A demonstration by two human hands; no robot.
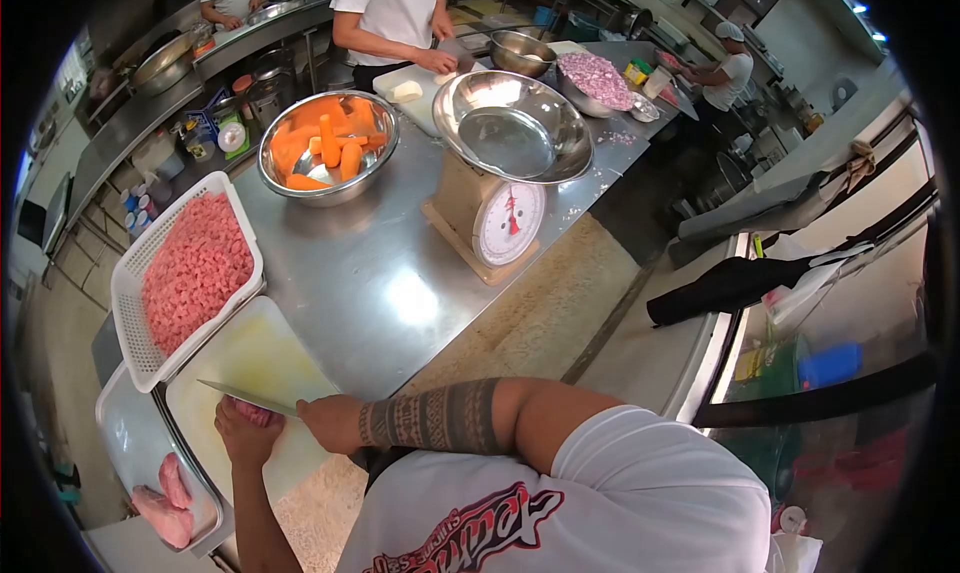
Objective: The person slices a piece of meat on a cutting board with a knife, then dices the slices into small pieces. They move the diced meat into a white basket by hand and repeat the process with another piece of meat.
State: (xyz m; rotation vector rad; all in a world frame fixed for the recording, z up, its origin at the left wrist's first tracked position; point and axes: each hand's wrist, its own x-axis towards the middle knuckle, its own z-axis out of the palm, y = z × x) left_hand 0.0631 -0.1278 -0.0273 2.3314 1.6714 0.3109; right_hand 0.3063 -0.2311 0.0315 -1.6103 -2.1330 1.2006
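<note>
My right hand (pixel 332 422) grips the handle of a knife (pixel 232 389), its blade reaching left over a white cutting board (pixel 270 338). Under the blade lies a piece of raw meat (pixel 252 410), which my left hand (pixel 246 438) holds down with closed fingers. The blade touches or nearly touches the meat; the exact contact is hidden. Just beyond the board, a white perforated basket (pixel 124 291) holds a heap of diced pink meat (pixel 200 270). To the left, a metal tray (pixel 118 425) carries larger raw meat pieces (pixel 165 508).
On the steel table (pixel 340 283) stand a bowl (pixel 290 188) of carrots (pixel 328 143) and a scale (pixel 500 218) topped by a steel pan (pixel 510 133). Behind them, a person in a white shirt (pixel 390 18) works at another board. A bowl of chopped onion-like pieces (pixel 595 81) sits farther right.
</note>
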